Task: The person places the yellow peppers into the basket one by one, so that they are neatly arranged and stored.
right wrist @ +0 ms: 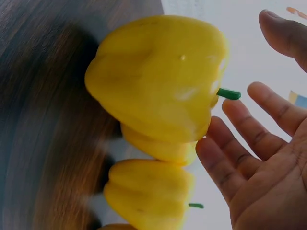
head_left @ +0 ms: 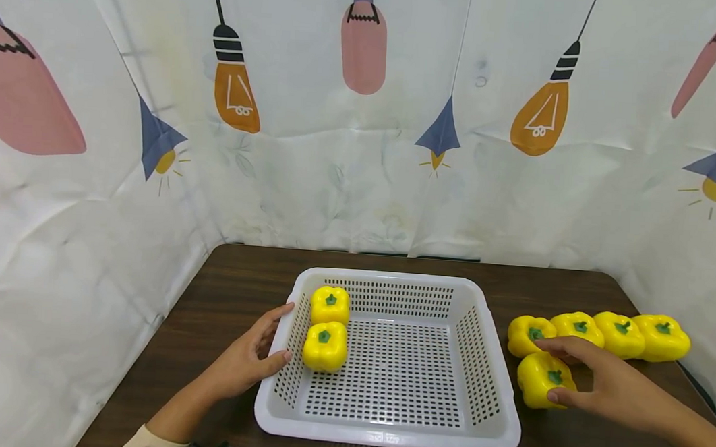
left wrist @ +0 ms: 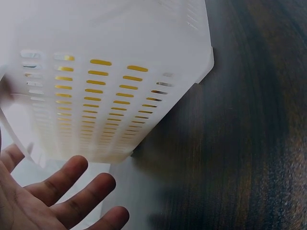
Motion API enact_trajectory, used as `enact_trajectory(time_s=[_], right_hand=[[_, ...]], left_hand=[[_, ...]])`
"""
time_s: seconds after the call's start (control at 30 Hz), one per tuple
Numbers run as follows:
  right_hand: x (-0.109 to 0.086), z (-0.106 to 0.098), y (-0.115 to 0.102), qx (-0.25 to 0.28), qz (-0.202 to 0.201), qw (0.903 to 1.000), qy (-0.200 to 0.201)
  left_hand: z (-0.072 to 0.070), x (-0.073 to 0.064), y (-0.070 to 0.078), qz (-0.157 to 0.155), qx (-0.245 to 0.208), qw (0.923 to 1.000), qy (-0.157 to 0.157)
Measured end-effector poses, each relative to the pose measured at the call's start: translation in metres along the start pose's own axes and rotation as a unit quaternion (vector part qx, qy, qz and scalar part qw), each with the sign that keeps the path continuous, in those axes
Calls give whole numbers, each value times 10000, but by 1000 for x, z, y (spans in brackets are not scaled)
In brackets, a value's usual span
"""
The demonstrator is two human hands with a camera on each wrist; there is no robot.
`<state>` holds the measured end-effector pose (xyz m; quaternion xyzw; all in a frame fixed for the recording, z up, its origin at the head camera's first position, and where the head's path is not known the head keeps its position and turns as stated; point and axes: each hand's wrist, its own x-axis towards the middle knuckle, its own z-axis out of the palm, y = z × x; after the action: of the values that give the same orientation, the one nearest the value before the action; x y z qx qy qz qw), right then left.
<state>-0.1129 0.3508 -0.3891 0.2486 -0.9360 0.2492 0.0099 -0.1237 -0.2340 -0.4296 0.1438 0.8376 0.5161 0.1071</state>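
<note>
Peppers (head_left: 324, 358), smooth, glossy yellow and blockily lobed with stubby green stems (right wrist: 229, 93), stand two deep along the left of a white, perforated plastic basket (head_left: 386, 435). Four more line up on the dark, wood-grained worktop (head_left: 258, 272), with a nearer pepper (head_left: 537, 380) in front. The right hand (head_left: 608, 378) is at that one, thumb and fingers spread, not clasping; the left hand (head_left: 246, 358) has relaxed fingers against the basket's left side.
</note>
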Motion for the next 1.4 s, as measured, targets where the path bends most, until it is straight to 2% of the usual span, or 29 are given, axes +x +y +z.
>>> enact_trajectory(time_s=[0.13,0.4,0.6,0.97,1.23,1.4], right_hand=[[-3,1,5,14,-6,10000,39],[-7,0,13,6,119,9999,25],[-9,1,18,201,76,9998,-24],[-12,6,21,-295,321,9990,-115],[-13,9,26,-160,38,9999,-2],[-12,8,25,-179,14,9998,11]], left_hand=[[1,0,1,-27,-10,10000,-1],[0,0,-2,110,-21,9999,-42],[-1,0,-2,69,17,10000,-32],[0,0,-3,154,-21,9998,-95],[0,0,-2,247,-101,9995,-162],[0,0,-3,281,-112,9994,-161]])
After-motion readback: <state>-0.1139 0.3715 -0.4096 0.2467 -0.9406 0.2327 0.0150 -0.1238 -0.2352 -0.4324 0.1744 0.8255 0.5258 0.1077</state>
